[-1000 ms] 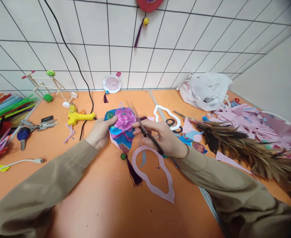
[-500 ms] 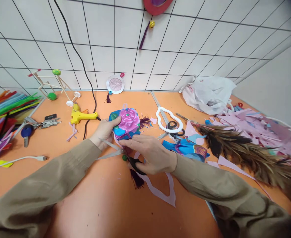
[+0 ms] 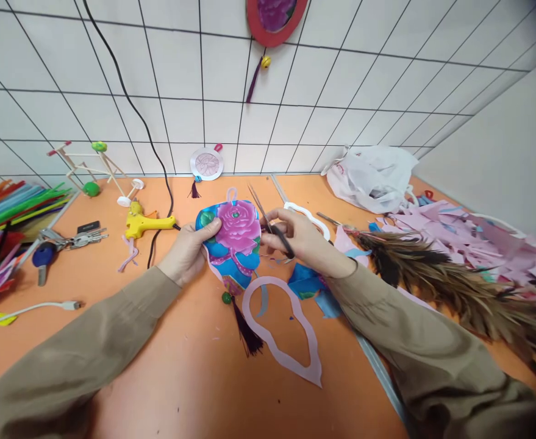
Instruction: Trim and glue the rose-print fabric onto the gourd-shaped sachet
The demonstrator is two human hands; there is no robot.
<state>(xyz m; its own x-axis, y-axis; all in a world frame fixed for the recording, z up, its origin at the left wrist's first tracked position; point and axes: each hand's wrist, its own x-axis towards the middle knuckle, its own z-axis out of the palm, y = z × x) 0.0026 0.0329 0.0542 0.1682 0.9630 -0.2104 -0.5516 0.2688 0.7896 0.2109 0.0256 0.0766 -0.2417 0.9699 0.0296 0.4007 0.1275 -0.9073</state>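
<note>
My left hand grips the left edge of a blue fabric piece with a pink rose, thumb on its front. A pale loop tops the piece; a green bead and a dark purple tassel hang at its lower tip. In my right hand are black-handled scissors, blades pointing up and left beside the piece's right edge. A pink paper outline frame lies below and to the right, near the tassel.
A yellow glue gun, keys and a white cable lie at left. Behind stand a stick frame and a round ornament. Right are a white frame, plastic bag, feathers and pink scraps.
My right hand has moved up and right with the scissors, whose blades now point upward. The fabric piece's lower part and the pink outline frame are more exposed. The view has shifted slightly.
</note>
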